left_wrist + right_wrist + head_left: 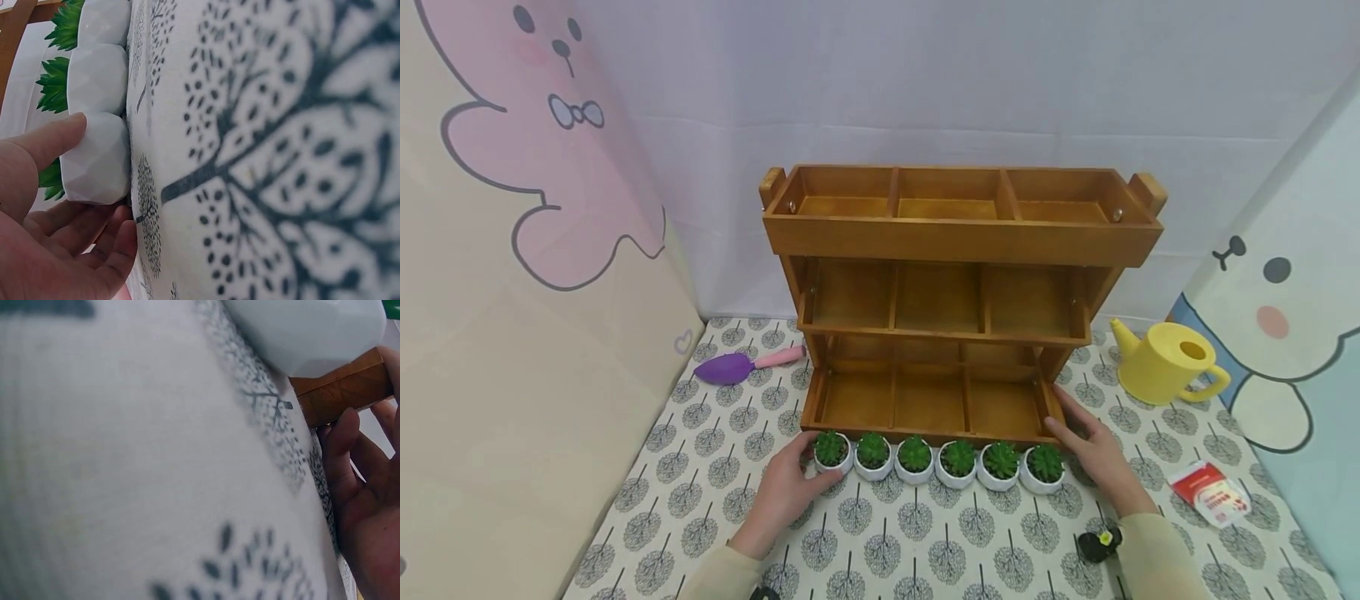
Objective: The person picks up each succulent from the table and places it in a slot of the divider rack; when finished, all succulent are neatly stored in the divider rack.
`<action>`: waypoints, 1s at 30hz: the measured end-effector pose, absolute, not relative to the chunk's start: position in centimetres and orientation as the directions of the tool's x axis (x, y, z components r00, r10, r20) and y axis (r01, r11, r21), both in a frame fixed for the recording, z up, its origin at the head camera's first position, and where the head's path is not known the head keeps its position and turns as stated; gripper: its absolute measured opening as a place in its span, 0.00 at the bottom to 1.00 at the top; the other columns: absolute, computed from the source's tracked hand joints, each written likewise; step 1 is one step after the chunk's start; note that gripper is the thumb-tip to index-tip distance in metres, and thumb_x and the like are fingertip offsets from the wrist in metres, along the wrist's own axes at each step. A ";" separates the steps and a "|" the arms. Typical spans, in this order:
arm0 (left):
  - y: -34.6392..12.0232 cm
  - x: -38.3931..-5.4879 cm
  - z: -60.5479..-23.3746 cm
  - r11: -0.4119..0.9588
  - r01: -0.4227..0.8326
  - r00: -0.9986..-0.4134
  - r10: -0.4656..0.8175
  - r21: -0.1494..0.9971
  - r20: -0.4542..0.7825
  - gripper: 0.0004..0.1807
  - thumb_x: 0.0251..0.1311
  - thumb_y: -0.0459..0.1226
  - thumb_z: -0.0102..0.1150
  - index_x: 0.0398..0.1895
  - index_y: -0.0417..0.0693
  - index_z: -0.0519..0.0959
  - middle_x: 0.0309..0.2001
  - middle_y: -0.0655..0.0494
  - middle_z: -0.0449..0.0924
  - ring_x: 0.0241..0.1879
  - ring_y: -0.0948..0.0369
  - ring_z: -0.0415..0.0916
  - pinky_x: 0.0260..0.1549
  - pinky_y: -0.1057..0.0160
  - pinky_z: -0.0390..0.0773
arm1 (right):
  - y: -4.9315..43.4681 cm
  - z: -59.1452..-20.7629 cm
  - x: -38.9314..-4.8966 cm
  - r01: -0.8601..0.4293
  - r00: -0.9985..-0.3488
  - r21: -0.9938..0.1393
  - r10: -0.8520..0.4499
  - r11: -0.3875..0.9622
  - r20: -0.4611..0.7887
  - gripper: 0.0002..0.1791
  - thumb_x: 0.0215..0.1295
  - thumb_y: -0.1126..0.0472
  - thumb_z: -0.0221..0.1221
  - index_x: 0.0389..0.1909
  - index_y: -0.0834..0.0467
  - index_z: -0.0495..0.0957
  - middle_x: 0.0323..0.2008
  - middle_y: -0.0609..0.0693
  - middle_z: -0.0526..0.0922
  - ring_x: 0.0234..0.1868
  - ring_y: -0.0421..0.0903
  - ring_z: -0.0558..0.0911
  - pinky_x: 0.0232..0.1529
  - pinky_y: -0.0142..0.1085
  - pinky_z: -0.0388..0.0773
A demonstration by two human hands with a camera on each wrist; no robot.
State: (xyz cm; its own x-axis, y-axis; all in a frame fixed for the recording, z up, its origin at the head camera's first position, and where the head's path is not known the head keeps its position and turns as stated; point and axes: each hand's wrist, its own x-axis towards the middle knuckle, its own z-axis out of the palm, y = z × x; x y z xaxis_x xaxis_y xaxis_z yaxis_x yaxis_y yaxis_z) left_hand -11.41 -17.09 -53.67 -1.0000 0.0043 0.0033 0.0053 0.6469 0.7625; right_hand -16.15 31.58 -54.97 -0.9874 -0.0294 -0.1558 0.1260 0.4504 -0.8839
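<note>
Several small potted succulents in white faceted pots stand in a row along the front of a brown wooden shelf (962, 239). My left hand (793, 481) is at the left end of the row, its thumb on the front of the leftmost potted succulent (97, 159) and its fingers round the far side. At the other end, my right hand (1096, 450) grips the shelf's bottom right front corner (344, 394), thumb at the rim and fingers along the outer side. The rightmost potted succulent (1042, 468) sits just left of that hand.
The shelf has three tiers, each divided into compartments. A purple trowel (726, 368) with a pink handle lies to its left. On the right are a yellow watering can (1157, 367) and a red and white packet (1212, 493). Tree-patterned cloth (880, 550) covers the table.
</note>
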 end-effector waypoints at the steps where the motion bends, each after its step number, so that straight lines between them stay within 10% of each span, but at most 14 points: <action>1: -17.1 -11.4 -53.7 0.646 0.006 -1.000 0.004 0.763 0.004 0.36 0.51 0.41 0.82 0.63 0.40 0.78 0.42 0.54 0.81 0.39 0.57 0.77 0.39 0.57 0.79 | 31.6 -55.0 -16.1 0.127 -0.987 -0.884 -0.029 0.450 -0.157 0.43 0.77 0.42 0.59 0.84 0.39 0.50 0.83 0.53 0.48 0.81 0.65 0.46 0.75 0.68 0.44; 30: -17.7 -11.2 -54.1 0.498 -0.030 -0.999 0.013 0.867 -0.043 0.38 0.53 0.37 0.82 0.67 0.41 0.77 0.50 0.51 0.82 0.54 0.53 0.80 0.54 0.62 0.82 | 31.5 -54.9 -16.0 0.127 -0.986 -0.891 -0.041 0.437 -0.160 0.43 0.76 0.41 0.59 0.84 0.38 0.49 0.83 0.53 0.47 0.81 0.65 0.45 0.75 0.67 0.43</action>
